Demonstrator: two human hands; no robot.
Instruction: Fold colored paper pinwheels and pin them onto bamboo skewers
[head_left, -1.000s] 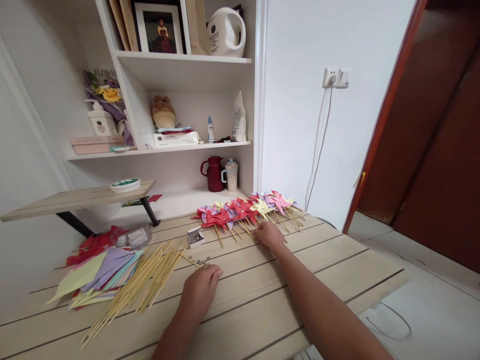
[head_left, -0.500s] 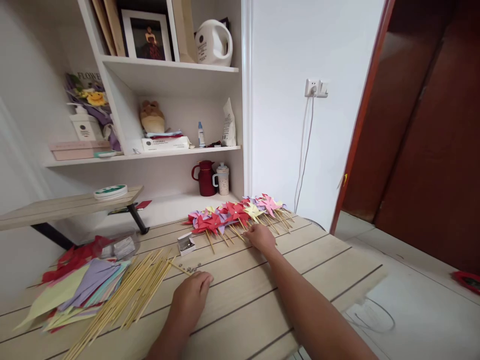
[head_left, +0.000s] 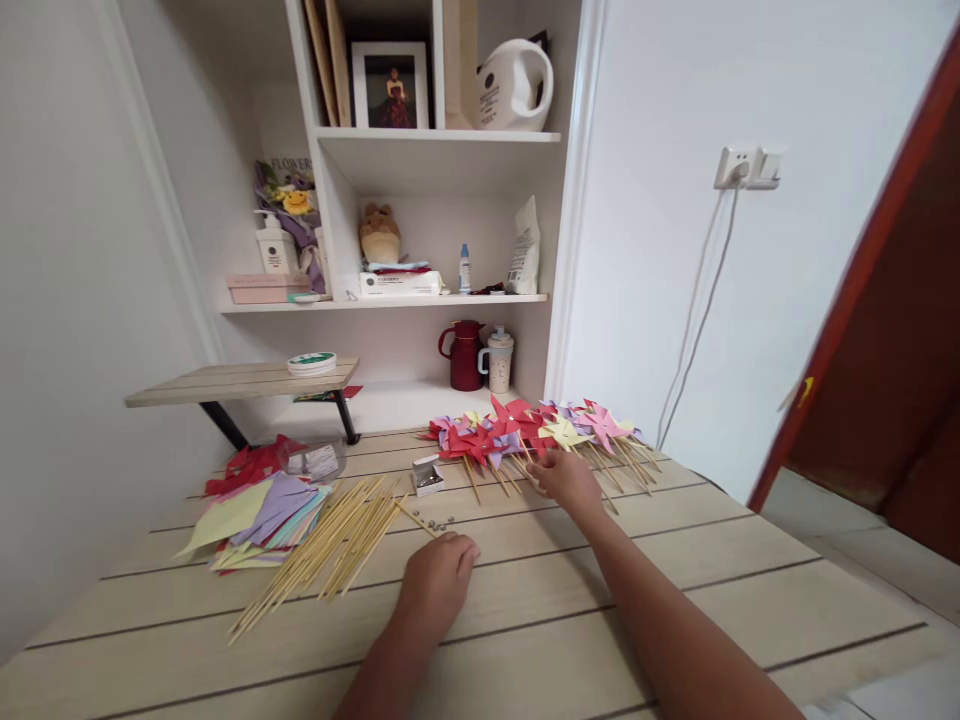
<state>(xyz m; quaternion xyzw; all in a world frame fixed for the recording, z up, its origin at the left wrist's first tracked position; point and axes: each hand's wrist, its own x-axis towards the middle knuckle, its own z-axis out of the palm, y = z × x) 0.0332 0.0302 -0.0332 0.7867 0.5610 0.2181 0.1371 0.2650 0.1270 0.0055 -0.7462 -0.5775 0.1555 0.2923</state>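
My right hand (head_left: 566, 482) has its fingers closed around the stick of a red paper pinwheel (head_left: 514, 412), at the front of a row of pinwheels. Red, pink, purple and a pale yellow pinwheel (head_left: 564, 432) lie there, sticks pointing towards me. My left hand (head_left: 441, 578) rests curled on the table; its fingertips are hidden, and I cannot make out whether anything is in them. One wooden stick (head_left: 416, 519) runs up to it, beside several small metal beads (head_left: 435, 525). Behind these stands an open small white box (head_left: 427, 476) with shiny bits inside.
To the left lie a bundle of wooden sticks (head_left: 330, 550), coloured paper sheets (head_left: 262, 515), red paper pieces (head_left: 251, 465) and a clear plastic container (head_left: 315, 460). A raised wooden stand (head_left: 225, 385) holds a round tape (head_left: 311, 363). Shelves with a red jug (head_left: 466, 357) rise behind.
The view has turned left, so everything sits further right in the picture. The red pinwheel by my right hand appears slightly raised. My left hand stays curled on the table.
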